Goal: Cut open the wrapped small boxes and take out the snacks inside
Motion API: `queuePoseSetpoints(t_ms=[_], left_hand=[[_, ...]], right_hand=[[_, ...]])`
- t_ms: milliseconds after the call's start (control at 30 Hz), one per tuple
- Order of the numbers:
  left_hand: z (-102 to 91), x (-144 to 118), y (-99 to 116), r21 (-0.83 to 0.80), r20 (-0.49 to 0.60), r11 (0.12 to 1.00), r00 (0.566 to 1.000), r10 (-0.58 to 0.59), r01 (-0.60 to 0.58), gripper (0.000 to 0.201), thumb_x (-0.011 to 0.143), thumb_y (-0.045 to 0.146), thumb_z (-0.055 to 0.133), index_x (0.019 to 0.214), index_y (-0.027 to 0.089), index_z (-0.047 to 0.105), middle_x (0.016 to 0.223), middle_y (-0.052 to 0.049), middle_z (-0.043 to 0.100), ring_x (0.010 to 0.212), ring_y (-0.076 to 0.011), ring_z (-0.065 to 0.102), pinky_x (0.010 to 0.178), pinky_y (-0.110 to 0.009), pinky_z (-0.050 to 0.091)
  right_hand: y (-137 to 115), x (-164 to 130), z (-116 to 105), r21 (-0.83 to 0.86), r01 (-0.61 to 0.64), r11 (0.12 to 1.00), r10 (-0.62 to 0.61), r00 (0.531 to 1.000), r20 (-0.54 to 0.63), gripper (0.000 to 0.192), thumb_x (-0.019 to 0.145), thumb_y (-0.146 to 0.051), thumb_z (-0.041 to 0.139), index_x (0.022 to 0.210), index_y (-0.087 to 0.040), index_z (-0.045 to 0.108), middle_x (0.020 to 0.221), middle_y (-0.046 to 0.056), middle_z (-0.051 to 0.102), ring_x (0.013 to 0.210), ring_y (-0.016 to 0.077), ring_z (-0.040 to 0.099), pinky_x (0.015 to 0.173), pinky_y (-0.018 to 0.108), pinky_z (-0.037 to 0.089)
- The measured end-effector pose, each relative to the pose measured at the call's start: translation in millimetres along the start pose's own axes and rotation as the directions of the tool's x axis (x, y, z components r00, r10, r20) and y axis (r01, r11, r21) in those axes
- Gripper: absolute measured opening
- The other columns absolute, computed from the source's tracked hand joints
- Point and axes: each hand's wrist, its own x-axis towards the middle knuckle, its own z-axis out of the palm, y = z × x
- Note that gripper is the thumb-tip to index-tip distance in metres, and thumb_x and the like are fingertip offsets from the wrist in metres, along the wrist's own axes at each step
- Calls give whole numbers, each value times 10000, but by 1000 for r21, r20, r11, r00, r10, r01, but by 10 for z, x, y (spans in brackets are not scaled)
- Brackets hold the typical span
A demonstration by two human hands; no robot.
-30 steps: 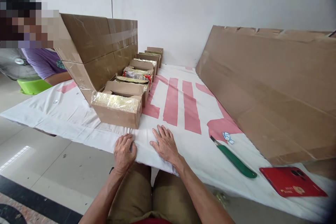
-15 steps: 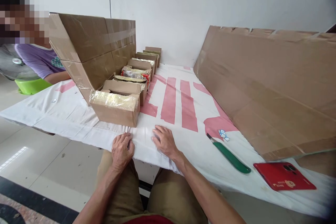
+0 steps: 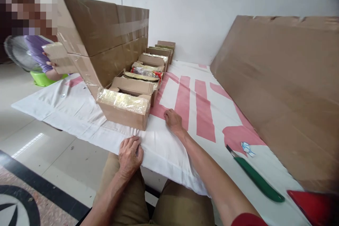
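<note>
At the table's front edge, my left hand (image 3: 130, 155) is closed on the white tablecloth (image 3: 159, 152), which puckers into small folds just beyond its fingers. My right hand (image 3: 173, 120) rests farther in, its fingers curled against the cloth beside a pink stripe, and nothing shows in them. Nearest to both hands is a small open cardboard box (image 3: 124, 113) with clear tape over a yellowish flap. Behind it, several similar boxes stand in a row running back toward the wall.
Large taped cartons (image 3: 97, 24) are stacked left of the row. A big cardboard sheet (image 3: 286, 77) leans at the right. Nearby lie a green-handled knife (image 3: 259, 178), a crumpled wrapper (image 3: 247, 149) and a red phone (image 3: 312, 204). A co-worker in a purple shirt (image 3: 39, 54) holds a box piece at left.
My right hand has slid forward over the cloth and its fingers have curled. My left hand stays at the edge. The view has turned left, and the co-worker's hand has come up with a box piece.
</note>
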Motion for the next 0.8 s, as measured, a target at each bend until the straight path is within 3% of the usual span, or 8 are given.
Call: queuePoseSetpoints(t_ms=[267, 400, 533, 667, 800], left_hand=[[1, 33, 16, -45, 11, 999, 1000, -29, 29, 192, 858, 85, 580, 944, 211, 697, 1044, -80, 778, 1028, -276, 696, 895, -441, 529], [18, 26, 8, -82, 33, 995, 998, -53, 55, 205, 834, 84, 597, 950, 210, 711, 1059, -98, 776, 1064, -299, 697, 915, -472, 542], [-34, 59, -20, -142, 54, 987, 996, -69, 76, 205, 788, 88, 626, 914, 214, 727, 1034, -98, 785, 1028, -298, 722, 895, -472, 578], [-345, 175, -72, -249, 42, 966, 997, -65, 73, 171, 853, 147, 610, 942, 216, 739, 1063, -78, 804, 958, -221, 765, 850, -361, 620], [-877, 469, -248, -352, -128, 927, 974, -188, 133, 172, 937, 197, 574, 936, 229, 743, 941, -45, 806, 880, -195, 768, 815, -328, 614]], right_hand=[[200, -424, -79, 255, -4, 967, 37, 991, -126, 356, 920, -269, 381, 1081, -209, 694, 869, 61, 772, 773, 228, 715, 743, 348, 552], [153, -650, -62, 313, 38, 949, 1, 992, -124, 312, 894, -290, 413, 960, -219, 710, 879, 74, 796, 832, 246, 754, 805, 379, 586], [25, -777, -74, 315, 97, 944, -50, 987, -154, 285, 892, -335, 471, 968, -227, 723, 994, 97, 810, 949, 286, 755, 889, 450, 576], [-182, -953, -66, 292, 240, 926, -188, 963, -195, 261, 939, -341, 510, 977, -230, 742, 1086, 104, 803, 1045, 312, 741, 918, 487, 551], [-508, -1150, -6, 285, 441, 851, -398, 896, -197, 211, 1024, -278, 533, 1005, -237, 739, 1064, 66, 804, 988, 258, 751, 845, 410, 562]])
